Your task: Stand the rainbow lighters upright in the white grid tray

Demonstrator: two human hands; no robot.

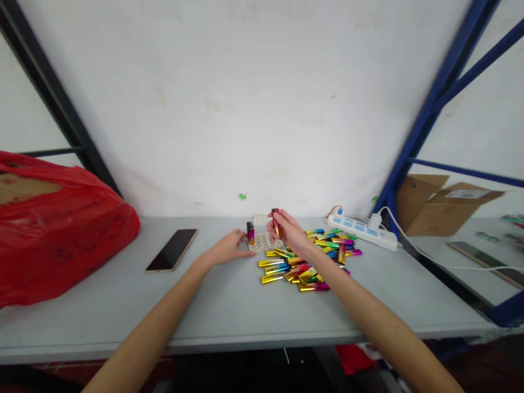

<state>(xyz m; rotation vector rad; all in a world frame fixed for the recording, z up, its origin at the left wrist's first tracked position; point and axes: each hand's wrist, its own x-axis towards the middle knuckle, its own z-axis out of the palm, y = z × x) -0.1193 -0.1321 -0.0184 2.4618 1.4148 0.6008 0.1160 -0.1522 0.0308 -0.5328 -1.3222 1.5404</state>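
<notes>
A pale tray with rows of round holes (268, 243) lies in the middle of the table near the wall. At its left edge one lighter (250, 233), black-topped with a purple and gold body, stands upright. My left hand (229, 246) is beside that lighter, thumb and fingers apart; whether a fingertip touches it I cannot tell. Above the tray, my right hand (289, 229) is closed on a red and gold lighter (277, 222), held nearly upright with its dark top up. A loose pile of shiny multicoloured lighters (297, 270) spreads beneath and beside my right forearm.
A smartphone (172, 250) lies left of my left hand, and a red plastic bag (61, 229) bulges at the far left. Right of the pile are a white power strip (362, 230) with a cable, a blue metal post (417, 131) and an open cardboard box (438, 210).
</notes>
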